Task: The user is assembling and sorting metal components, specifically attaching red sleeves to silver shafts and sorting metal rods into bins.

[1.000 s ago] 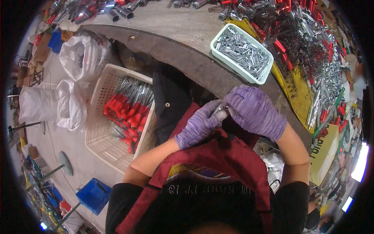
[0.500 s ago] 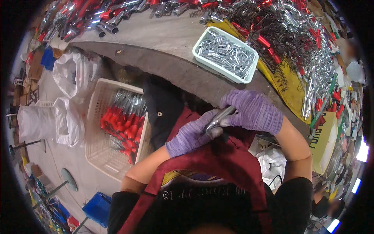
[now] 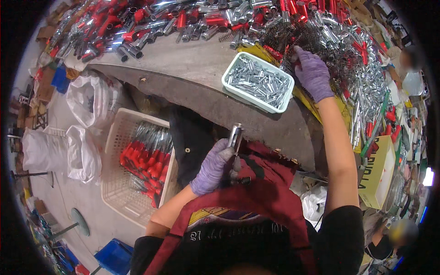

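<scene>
My left hand [image 3: 213,167], in a purple knitted glove with greyish fingertips, is closed around a shiny metal tube [image 3: 235,135] that stands nearly upright above my lap. An opening shows in the tube's side. My right hand [image 3: 313,74], gloved the same way, reaches out over the bench to a tangled heap of dark coil springs [image 3: 293,39]. Its fingers are stretched apart at the heap's near edge, and I make out nothing held in them. Beside that hand stands a pale green tray [image 3: 225,82] full of small metal pins [image 3: 259,81].
Chrome and red tubes [image 3: 183,27] crowd the bench's far side. More metal parts [image 3: 366,87] lie at the right, by a yellow carton [image 3: 378,174]. Left of my lap stands a cream crate [image 3: 111,151] of red-handled pieces [image 3: 144,158]. White sacks [image 3: 87,103] stand farther left.
My right hand has left the metal tube and moved forward to the springs. My left hand keeps the tube, now turned more upright. The view has shifted slightly.
</scene>
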`<state>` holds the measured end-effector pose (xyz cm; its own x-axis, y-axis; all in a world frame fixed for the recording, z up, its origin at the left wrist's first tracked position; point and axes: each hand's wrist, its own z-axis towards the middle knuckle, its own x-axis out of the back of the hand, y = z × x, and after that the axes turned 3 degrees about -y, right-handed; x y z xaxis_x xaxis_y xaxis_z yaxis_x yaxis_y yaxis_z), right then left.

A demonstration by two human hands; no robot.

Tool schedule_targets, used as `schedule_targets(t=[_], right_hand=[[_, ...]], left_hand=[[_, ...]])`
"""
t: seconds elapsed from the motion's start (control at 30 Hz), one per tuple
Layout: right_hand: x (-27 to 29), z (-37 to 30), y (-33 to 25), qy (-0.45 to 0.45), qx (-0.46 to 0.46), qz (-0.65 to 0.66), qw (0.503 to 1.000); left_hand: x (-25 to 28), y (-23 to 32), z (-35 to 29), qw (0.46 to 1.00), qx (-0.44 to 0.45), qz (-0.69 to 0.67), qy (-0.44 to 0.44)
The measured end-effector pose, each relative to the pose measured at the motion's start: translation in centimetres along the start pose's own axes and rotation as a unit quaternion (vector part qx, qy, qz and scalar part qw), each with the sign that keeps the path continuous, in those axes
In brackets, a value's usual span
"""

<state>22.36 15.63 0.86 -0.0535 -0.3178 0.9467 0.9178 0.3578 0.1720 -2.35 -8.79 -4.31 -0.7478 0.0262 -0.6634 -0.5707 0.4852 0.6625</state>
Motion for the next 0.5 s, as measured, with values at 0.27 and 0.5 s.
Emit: schedule_targets(t=[0.27,0.5], right_hand=[[3.6,-5.2,0.4,0.056,-0.109,0.699,0.704],[6.0,-7.5,-3.2,0.081,-0.097,0.741,0.659]], left_hand=[[0.4,0.0,-0.2,0.999,-0.022,-0.020,0.012],[0.0,-0.3,0.0,0.996,0.036,0.019,-0.077]])
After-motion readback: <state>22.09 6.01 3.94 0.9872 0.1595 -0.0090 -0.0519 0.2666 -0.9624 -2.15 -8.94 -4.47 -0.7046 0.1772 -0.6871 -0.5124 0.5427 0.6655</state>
